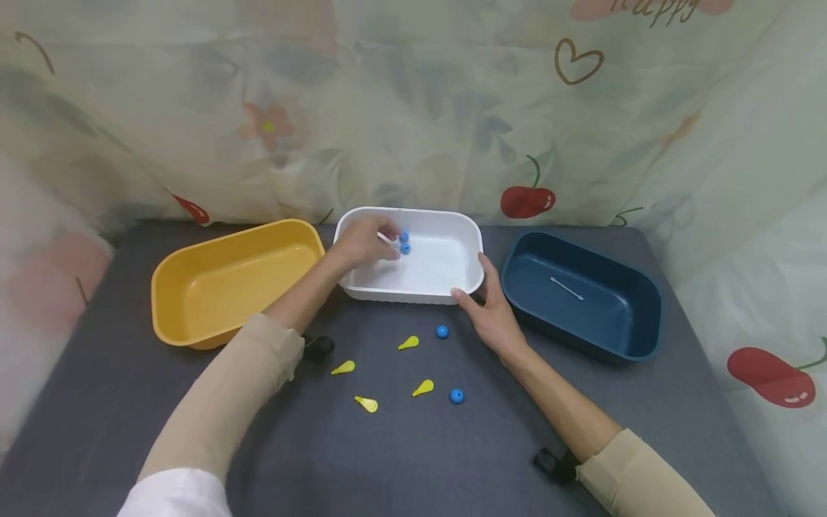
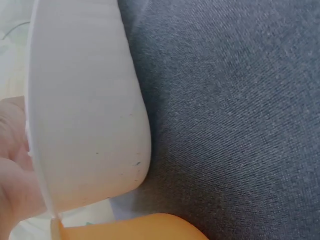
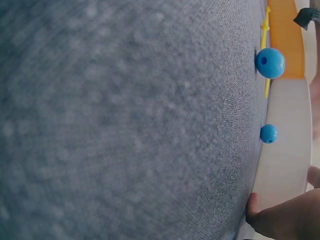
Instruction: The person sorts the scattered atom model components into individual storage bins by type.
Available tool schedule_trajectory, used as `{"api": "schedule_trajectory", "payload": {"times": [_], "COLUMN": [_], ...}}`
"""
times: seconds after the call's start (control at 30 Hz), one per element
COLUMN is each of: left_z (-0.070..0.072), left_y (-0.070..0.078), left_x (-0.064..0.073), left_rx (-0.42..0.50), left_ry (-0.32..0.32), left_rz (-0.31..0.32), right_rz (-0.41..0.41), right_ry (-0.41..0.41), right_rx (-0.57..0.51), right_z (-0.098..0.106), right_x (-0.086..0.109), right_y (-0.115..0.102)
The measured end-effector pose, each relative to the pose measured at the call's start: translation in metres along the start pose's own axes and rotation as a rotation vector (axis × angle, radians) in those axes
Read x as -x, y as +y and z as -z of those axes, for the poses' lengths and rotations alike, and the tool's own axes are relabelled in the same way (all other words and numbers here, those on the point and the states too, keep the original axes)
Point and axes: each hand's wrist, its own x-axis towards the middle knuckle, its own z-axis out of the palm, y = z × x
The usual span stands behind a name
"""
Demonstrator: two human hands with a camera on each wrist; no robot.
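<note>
We saw two blue beads (image 1: 405, 248) inside the white tub (image 1: 446, 248), just beside the fingertips of the left hand (image 1: 367, 240); its thumb and fingers stood apart, loosely curved, with nothing visibly held. The right hand (image 1: 494, 316) gripped the tub's near right corner, its thumb against the front wall and its fingers at the side. Two loose blue beads (image 1: 442, 332) (image 1: 456, 396) and four yellow drop-shaped pieces (image 1: 423, 388) lay nearer on the desk (image 1: 497, 459), between the yellow tub (image 1: 194, 294) and the navy tub (image 1: 581, 323), which held a white rod (image 1: 566, 289). We judged the step to be handling beads within the steadied tub; the next move called for either a careful fingertip pinch or a clean withdrawal.
</note>
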Motion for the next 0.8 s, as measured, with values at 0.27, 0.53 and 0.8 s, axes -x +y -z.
{"api": "schedule_trajectory", "payload": {"times": [0.27, 0.53, 0.8], "left_z": [0.004, 0.001, -0.006], "left_y": [0.008, 0.012, 0.012], "left_x": [0.016, 0.044, 0.075], "left_rx": [0.122, 0.206, 0.259], "left_ry": [0.048, 0.111, 0.162], "left_rz": [-0.105, -0.211, -0.267], "right_rz": [-0.012, -0.012, -0.029], "right_ry": [-0.003, -0.001, -0.003], "right_rx": [0.0, 0.005, 0.019], "right_z": [0.0, 0.0, 0.0], "right_x": [0.0, 0.0, 0.0], "right_y": [-0.001, -0.002, -0.002]}}
